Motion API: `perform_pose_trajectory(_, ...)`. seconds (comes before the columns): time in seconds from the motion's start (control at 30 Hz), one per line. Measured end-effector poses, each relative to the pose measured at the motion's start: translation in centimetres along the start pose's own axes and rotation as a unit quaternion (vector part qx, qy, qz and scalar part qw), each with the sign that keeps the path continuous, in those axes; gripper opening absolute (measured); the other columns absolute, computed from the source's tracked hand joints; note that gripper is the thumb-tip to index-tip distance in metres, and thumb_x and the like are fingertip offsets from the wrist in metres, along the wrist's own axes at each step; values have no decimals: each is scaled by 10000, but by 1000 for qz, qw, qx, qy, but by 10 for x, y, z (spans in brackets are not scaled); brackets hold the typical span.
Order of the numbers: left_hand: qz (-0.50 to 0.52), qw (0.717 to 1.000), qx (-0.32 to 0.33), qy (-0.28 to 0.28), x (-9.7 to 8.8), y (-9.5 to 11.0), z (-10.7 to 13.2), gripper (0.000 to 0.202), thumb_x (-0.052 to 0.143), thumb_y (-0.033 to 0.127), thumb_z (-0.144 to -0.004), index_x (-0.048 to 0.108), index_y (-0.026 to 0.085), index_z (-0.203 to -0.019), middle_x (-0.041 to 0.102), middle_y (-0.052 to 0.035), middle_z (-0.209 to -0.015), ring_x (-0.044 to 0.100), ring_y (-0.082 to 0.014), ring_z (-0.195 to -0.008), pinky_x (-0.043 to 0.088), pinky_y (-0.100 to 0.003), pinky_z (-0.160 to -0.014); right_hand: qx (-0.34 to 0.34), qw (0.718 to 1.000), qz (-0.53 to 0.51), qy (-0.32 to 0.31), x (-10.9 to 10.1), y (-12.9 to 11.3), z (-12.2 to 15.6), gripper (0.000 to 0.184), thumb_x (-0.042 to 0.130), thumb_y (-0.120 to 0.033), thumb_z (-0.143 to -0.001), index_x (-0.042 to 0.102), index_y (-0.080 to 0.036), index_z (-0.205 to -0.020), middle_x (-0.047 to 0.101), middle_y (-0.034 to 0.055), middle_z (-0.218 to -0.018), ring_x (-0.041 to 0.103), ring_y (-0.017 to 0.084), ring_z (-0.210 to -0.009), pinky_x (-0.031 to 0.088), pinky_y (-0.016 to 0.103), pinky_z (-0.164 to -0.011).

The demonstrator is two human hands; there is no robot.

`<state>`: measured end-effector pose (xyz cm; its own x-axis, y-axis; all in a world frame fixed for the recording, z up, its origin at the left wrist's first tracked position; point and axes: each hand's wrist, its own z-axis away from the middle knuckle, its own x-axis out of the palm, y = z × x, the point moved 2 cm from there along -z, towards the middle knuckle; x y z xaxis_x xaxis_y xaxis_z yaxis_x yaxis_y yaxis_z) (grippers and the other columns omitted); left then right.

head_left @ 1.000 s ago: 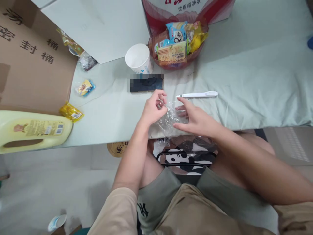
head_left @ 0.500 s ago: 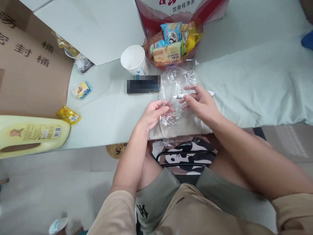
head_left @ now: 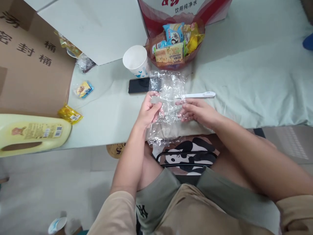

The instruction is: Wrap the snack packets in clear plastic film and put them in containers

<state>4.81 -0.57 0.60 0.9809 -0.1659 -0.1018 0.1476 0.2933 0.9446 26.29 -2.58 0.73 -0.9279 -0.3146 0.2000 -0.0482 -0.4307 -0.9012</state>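
Observation:
A thin, crinkled clear plastic bag [head_left: 169, 88] stretches between my hands above the table edge. My left hand [head_left: 149, 110] grips its left side, thumb bent toward the fingers. At its right side my right hand [head_left: 199, 111] has its fingers curled on the film, the fingertips partly behind it. A white pen-like stick [head_left: 200, 95] lies just beyond my right hand, its left end under or behind the plastic. The bag's top left part covers the right end of a dark phone [head_left: 139, 85].
Behind the phone stand a white paper cup [head_left: 136, 60] and a reddish bowl [head_left: 171, 67] of packaged snacks. Small wrapped snacks [head_left: 84, 89] and a yellow packet [head_left: 70, 114] lie to the left, near a pale yellow jug [head_left: 36, 135]. A cardboard box [head_left: 31, 85] stands behind them.
The plastic bag has shifted left and toward me, baring more of the white stick and covering part of the phone. My right hand has come down lower; my left has moved slightly left.

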Motion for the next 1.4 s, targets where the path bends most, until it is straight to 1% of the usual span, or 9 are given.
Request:
perform_pose_trajectory(0.13, 8, 998, 0, -60, 3, -1, 3, 420, 751, 474, -822, 498, 307, -1112, 561, 70, -601, 306, -41, -315, 182, -204, -344, -12, 999, 8, -32, 4, 4, -1, 228, 740, -430, -848, 720, -220, -932, 725, 46, -783, 654, 161, -624, 572, 311, -574)
perform_pose_trajectory(0.37, -4, 997, -25, -71, 0, -6, -3, 300, 688, 430, -844, 488, 279, -1009, 614, 52, -631, 408, -62, -329, 239, -208, -338, -100, 989, 95, 45, 1, 4, -2, 365, 635, -389, -925, 647, -258, -1266, 603, -43, -647, 572, 138, -550, 529, 313, -599)
perform_pose_trajectory(0.5, 38, 995, -34, -90, -2, -3, 0, 316, 647, 377, -800, 490, 279, -1056, 648, 35, -660, 505, -104, -355, 296, -229, -346, -149, 981, 98, 74, -1, 0, 2, 325, 600, -400, -927, 630, -279, -1228, 593, -46, -681, 582, 142, -581, 533, 325, -638)
perform_pose_trajectory(0.73, 63, 997, -23, -31, -10, -2, -2, 270, 621, 340, -764, 455, 277, -967, 609, 43, -644, 487, -93, -375, 295, -235, -365, -154, 983, 48, 90, -6, -4, 3, 191, 642, -426, -863, 580, -251, -912, 648, -12, -799, 591, 114, -589, 526, 293, -617)
perform_pose_trajectory(0.87, 52, 998, -22, 4, -11, -2, -4, 221, 623, 300, -772, 444, 261, -894, 584, 38, -615, 396, -72, -353, 218, -242, -353, -147, 968, 71, 193, -14, -2, 0, 128, 572, -327, -866, 543, -256, -969, 638, -8, -781, 592, 127, -597, 509, 284, -590)
perform_pose_trajectory(0.97, 71, 997, -23, 10, -11, -2, -6, 201, 619, 241, -767, 463, 253, -894, 598, 29, -604, 370, -70, -339, 222, -246, -348, -175, 955, 76, 228, -20, 5, -5, 248, 554, -235, -794, 537, -263, -1040, 674, 39, -963, 666, 180, -783, 550, 316, -640)
perform_pose_trajectory(1.17, 151, 988, -2, -39, -8, -4, -6, 220, 687, 232, -758, 484, 244, -842, 613, 45, -580, 386, -62, -337, 182, -205, -328, -227, 965, 70, 107, -20, 13, -11, 539, 671, -287, -773, 530, -315, -1292, 583, 74, -1441, 612, 294, -1275, 583, 481, -976)
perform_pose_trajectory(1.3, 184, 981, -8, -54, -4, -3, -5, 241, 738, 233, -757, 503, 235, -812, 592, 40, -569, 501, -84, -415, 221, -176, -334, -242, 966, 87, -21, -14, 7, -4, 569, 742, -411, -819, 554, -300, -1344, 593, 91, -1477, 569, 322, -1359, 498, 540, -1111)
perform_pose_trajectory(1.4, 189, 981, 1, -44, -2, -2, -6, 262, 766, 210, -745, 508, 227, -789, 585, 35, -569, 522, -94, -431, 245, -176, -336, -264, 957, 112, -54, -12, 4, 2, 609, 790, -482, -807, 582, -303, -1350, 613, 87, -1470, 585, 319, -1348, 457, 551, -1150)
